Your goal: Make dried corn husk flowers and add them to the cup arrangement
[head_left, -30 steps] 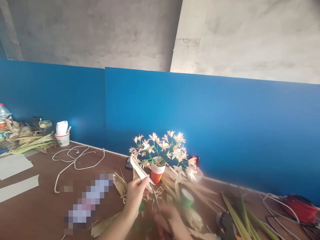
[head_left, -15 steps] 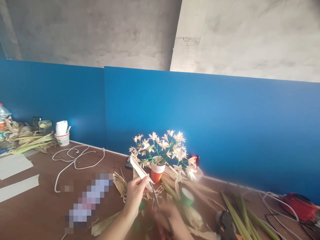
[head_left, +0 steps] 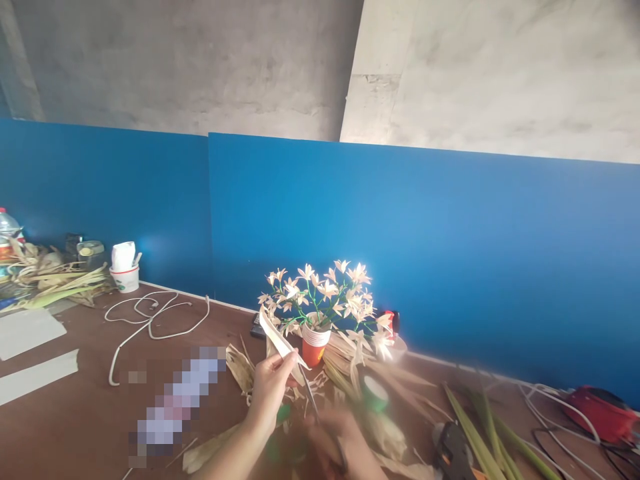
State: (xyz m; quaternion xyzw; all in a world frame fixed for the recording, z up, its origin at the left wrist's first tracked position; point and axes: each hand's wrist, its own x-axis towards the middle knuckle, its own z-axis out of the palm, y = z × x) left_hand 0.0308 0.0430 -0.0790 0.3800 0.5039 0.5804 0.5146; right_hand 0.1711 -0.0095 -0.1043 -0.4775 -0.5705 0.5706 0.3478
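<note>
My left hand pinches a pale strip of corn husk between thumb and fingers, its long end pointing up and to the left. Just below the strip, my right hand is wrapped round a pair of scissors; the hand is smeared by motion. The dark blades reach up to the lower end of the husk. Behind the strip stands a red and white paper cup with several white husk flowers on green stems in it.
Dried husks, a green tape roll and a dark tool lie to the right. White cable, paper sheets and a white cup are on the left. A blue partition borders the table.
The scissor blades and my right hand have shifted very slightly. My left hand keeps hold of the husk strip in nearly the same spot.
</note>
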